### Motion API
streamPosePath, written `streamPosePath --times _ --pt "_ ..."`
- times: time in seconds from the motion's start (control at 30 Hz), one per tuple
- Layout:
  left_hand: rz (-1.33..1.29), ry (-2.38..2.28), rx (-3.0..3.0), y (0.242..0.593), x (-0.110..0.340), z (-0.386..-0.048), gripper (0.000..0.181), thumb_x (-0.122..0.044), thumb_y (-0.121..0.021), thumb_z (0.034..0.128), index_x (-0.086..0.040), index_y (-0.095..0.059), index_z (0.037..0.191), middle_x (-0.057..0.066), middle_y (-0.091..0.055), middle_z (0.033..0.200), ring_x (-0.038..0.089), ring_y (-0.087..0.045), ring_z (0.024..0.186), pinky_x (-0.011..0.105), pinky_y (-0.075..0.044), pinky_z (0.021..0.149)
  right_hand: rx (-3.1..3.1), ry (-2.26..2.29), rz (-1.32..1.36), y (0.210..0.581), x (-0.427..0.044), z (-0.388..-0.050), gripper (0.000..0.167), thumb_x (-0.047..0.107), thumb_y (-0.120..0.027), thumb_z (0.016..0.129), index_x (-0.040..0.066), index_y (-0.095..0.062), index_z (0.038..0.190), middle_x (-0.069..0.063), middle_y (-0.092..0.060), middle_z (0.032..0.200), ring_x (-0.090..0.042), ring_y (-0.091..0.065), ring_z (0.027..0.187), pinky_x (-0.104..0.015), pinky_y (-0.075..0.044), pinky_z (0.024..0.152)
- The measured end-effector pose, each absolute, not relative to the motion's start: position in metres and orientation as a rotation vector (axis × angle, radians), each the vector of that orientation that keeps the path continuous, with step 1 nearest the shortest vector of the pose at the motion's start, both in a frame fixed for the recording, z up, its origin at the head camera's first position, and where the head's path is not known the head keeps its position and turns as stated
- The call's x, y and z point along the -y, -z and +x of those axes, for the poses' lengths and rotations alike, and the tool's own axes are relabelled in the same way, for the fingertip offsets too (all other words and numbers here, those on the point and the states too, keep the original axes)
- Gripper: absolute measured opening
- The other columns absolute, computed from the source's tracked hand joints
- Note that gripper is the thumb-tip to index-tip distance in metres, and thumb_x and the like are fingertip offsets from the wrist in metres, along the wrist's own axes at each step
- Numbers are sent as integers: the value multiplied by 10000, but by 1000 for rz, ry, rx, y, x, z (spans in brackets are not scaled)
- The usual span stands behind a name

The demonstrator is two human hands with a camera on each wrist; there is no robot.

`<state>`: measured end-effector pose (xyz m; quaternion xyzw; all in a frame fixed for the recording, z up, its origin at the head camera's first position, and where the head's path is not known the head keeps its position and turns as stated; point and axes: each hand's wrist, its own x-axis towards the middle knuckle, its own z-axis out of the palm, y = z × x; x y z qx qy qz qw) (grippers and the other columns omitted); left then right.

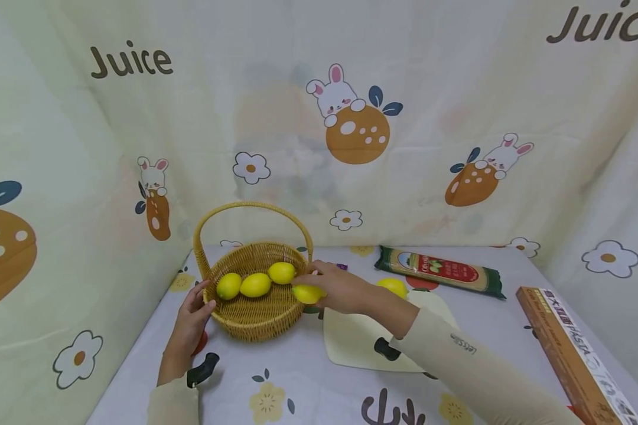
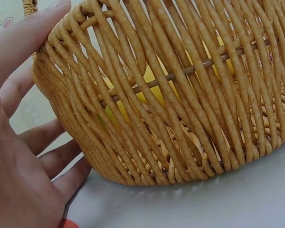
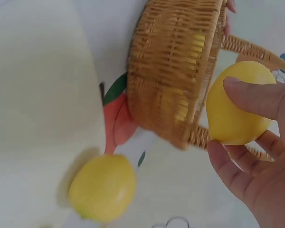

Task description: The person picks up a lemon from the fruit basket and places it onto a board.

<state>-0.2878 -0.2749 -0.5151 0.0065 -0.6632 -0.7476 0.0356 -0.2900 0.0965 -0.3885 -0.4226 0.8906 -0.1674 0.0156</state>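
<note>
A yellow lemon is pinched between the thumb and fingers of my right hand, by the right rim of the wicker basket. Three lemons lie inside the basket, whose arched handle stands upright. My left hand rests against the basket's left side; its fingers lie along the outer weave, with the thumb up by the rim. Another lemon sits at the far edge of the pale cutting board, partly covered by my right arm in the head view.
A green-ended pasta packet lies at the back right. Nearer, along the right side, is a long brown pasta box. A small purple item shows behind my right hand. Printed cloth curtains enclose the table.
</note>
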Motion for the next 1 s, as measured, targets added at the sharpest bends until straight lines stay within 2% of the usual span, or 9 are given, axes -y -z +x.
streamPosePath --times 0.2,0.37,0.53,0.73,0.87,1.0 --pt "31 2265 2068 514 276 -287 612 -133 -612 967 -162 -315 1502 115 -232 1573 269 -266 1398 441 -211 1140 -2836 495 -1317 392 -129 -288 611 64 -756 846 278 -541 1377 -35 -465 1282 -224 -460 1136 -368 -465 950" --pt "32 2263 2070 513 277 -285 618 -130 -610 967 -160 -307 1506 113 -221 1578 267 -247 1406 447 -193 1146 -2875 514 -1211 396 -152 -287 603 56 -764 835 265 -556 1360 -59 -466 1313 -272 -463 1175 -421 -468 968" --pt "20 2259 2081 513 275 -284 625 -129 -603 970 -155 -293 1512 119 -214 1579 275 -246 1406 452 -192 1146 -2923 510 -1078 398 -177 -284 615 38 -766 826 268 -563 1359 -51 -466 1313 -290 -474 1175 -444 -489 941" --pt "28 2273 2064 514 274 -285 626 -119 -602 968 -154 -292 1511 114 -224 1574 266 -256 1399 445 -192 1147 -2979 471 -1036 398 -204 -284 600 19 -778 804 252 -584 1321 -62 -490 1280 -293 -502 1121 -473 -477 946" --pt "26 2283 2057 515 274 -285 625 -120 -608 965 -160 -300 1507 127 -218 1573 276 -252 1400 448 -191 1147 -2987 475 -938 401 -218 -284 588 7 -773 804 258 -595 1305 -71 -485 1280 -287 -504 1109 -442 -512 898" --pt "31 2283 2061 513 274 -286 618 -123 -609 965 -166 -309 1503 126 -225 1569 274 -258 1398 444 -195 1146 -2995 524 -834 403 -233 -282 609 -8 -777 792 274 -596 1301 -91 -484 1303 -321 -505 1129 -471 -522 876"
